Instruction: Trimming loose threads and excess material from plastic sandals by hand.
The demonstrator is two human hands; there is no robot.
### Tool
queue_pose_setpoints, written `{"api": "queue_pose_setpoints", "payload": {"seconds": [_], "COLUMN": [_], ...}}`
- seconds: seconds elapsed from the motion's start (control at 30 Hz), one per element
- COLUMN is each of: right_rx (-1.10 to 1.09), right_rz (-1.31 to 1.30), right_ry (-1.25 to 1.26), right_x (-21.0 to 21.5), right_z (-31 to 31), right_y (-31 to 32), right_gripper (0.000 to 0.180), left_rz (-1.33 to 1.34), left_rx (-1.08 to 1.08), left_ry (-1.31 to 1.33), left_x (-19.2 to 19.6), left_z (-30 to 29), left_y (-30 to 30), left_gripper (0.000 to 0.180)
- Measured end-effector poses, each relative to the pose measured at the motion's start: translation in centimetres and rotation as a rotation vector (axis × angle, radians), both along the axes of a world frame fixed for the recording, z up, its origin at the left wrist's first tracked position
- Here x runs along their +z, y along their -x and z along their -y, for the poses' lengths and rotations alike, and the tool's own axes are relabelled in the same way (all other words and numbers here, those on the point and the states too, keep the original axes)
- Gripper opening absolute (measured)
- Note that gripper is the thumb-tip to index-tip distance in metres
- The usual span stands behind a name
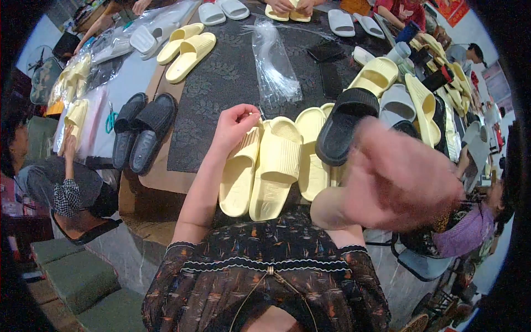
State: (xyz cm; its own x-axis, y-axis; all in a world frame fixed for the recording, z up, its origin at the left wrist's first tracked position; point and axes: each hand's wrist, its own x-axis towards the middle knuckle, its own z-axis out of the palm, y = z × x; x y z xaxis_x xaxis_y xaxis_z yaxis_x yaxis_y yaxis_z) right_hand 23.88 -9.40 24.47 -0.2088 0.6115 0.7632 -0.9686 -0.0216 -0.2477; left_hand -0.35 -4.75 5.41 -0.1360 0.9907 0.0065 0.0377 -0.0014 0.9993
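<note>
My left hand (239,126) is closed in a pinch at the far end of a pale yellow slide sandal (235,185); what its fingers hold, if anything, is too small to make out. Beside that sandal, and touching it, lies its yellow mate (278,166). My right hand (401,174) is raised and smeared by motion, so its fingers cannot be read. It overlaps the right edge of a black slide sandal (340,130) in the picture; whether it touches it cannot be told. Another yellow sandal (313,155) lies just left of the black one.
A black sandal pair (152,135) and a yellow pair (191,55) lie on the left. Clear plastic bags (274,61) lie on the dark patterned mat (213,99). Mixed sandals pile up at right around a grey one (397,105). Other people work around the table.
</note>
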Motion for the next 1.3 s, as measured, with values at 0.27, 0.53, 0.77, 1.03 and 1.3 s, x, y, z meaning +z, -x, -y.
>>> {"api": "queue_pose_setpoints", "payload": {"seconds": [0.27,0.53,0.77,1.03,1.3], "right_rx": [-1.001,-0.995,-0.898,-0.8,-0.784], "right_rz": [1.406,1.515,1.529,1.275,1.238], "right_ry": [0.105,0.006,0.145,0.237,0.269], "right_x": [-15.4,-15.9,-15.7,-17.2,-17.4], "right_z": [-5.1,-5.5,-6.0,-5.8,-5.7], "right_y": [6.3,7.2,7.1,7.0,7.1], "right_gripper": [0.03,0.016,0.016,0.011,0.008], "left_rz": [0.015,0.119,0.062,-0.12,-0.262], "left_rx": [0.05,0.079,0.053,-0.042,-0.016], "left_ry": [-0.067,-0.103,-0.116,-0.22,-0.336], "left_x": [1.0,0.7,0.7,0.5,0.3], "left_z": [0.0,0.2,0.4,0.4,0.2], "left_y": [-0.7,-0.5,-0.7,-0.8,-0.4], "left_gripper": [0.014,0.014,0.012,0.011,0.012]}}
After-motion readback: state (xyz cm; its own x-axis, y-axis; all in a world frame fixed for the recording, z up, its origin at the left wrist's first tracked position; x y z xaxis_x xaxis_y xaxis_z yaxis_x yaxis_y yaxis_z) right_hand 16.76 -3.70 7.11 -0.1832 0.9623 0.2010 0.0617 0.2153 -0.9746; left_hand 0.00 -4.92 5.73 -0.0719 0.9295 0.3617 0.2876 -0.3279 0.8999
